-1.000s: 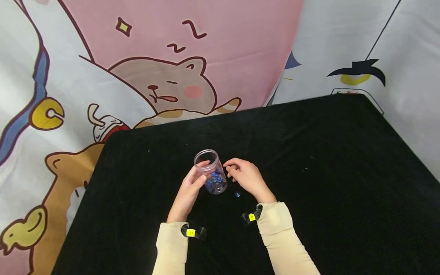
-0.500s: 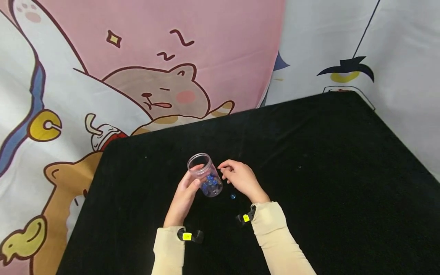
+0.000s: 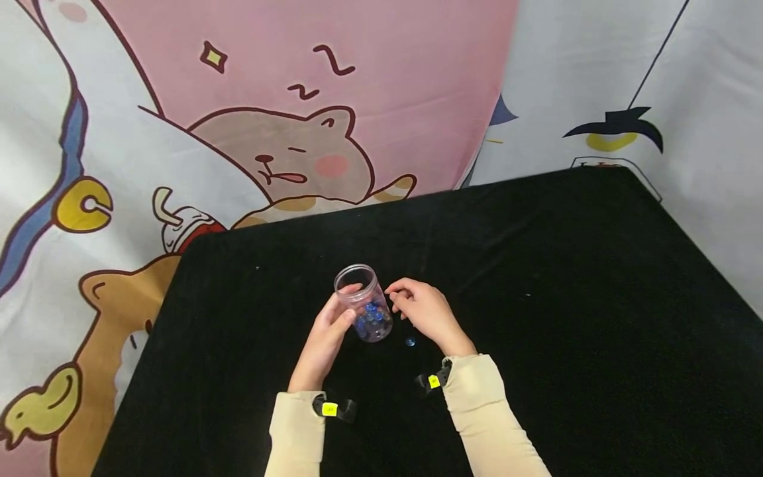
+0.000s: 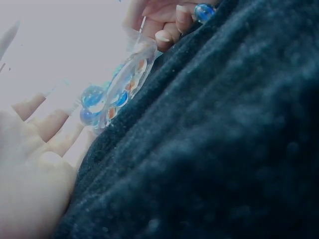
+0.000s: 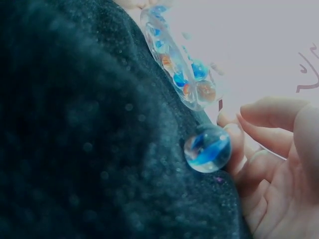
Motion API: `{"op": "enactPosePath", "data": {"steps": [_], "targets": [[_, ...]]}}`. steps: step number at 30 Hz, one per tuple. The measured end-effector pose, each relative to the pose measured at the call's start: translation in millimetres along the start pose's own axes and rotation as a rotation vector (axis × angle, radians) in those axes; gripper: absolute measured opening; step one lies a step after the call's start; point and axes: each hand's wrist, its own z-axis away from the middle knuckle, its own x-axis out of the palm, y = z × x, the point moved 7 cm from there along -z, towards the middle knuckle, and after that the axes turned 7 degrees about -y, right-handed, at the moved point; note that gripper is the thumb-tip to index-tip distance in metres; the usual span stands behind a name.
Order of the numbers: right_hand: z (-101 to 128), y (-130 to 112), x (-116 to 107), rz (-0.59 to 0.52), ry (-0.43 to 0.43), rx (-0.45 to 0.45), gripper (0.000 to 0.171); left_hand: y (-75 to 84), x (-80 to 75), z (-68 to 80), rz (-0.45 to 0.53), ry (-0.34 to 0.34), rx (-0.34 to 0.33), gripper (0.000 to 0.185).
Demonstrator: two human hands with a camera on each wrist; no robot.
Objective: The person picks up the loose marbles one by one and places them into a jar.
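Observation:
A clear plastic jar (image 3: 377, 329) with no lid stands on the black cloth, its mouth facing up. Blue and orange-streaked glass marbles (image 3: 372, 311) lie in its lower part. My left hand (image 3: 324, 341) holds the jar from the left, thumb on the near side and fingers round the back. Just right of the jar is my right hand (image 3: 430, 315), its fingers loosely bent with nothing between them. One loose marble (image 5: 208, 149), clear with a blue swirl, rests on the cloth beside the right hand's lower fingers.
Black cloth (image 3: 566, 331) covers the table. Behind it and to the left hangs a cartoon-printed curtain (image 3: 429, 86). Tiny pale specks (image 3: 527, 295) show on the cloth to the right. A small black camera is strapped at each wrist.
The head view shifts slightly and comes back. Both hands, the jar and the loose marble keep almost the same places relative to each other.

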Motion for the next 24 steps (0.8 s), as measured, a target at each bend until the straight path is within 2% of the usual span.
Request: {"op": "enactPosePath", "data": {"steps": [9, 14, 21, 24], "targets": [[2, 3, -3, -0.007, 0.013, 0.014, 0.014, 6.2, 5.8, -2.9, -0.058, -0.004, -0.064, 0.038], [2, 2, -2, 0.004, 0.016, 0.012, 0.014, 4.4, 3.3, -2.6, -0.042, 0.003, -0.064, 0.039], [0, 0, 0, 0.004, 0.008, 0.015, 0.015, -11.6, -7.8, -2.3, -0.044, 0.018, -0.047, 0.043], [0, -2, 1, 0.006, 0.009, 0.01, 0.014, -5.6, -6.4, -0.5, -0.044, 0.016, -0.035, 0.04]]}}
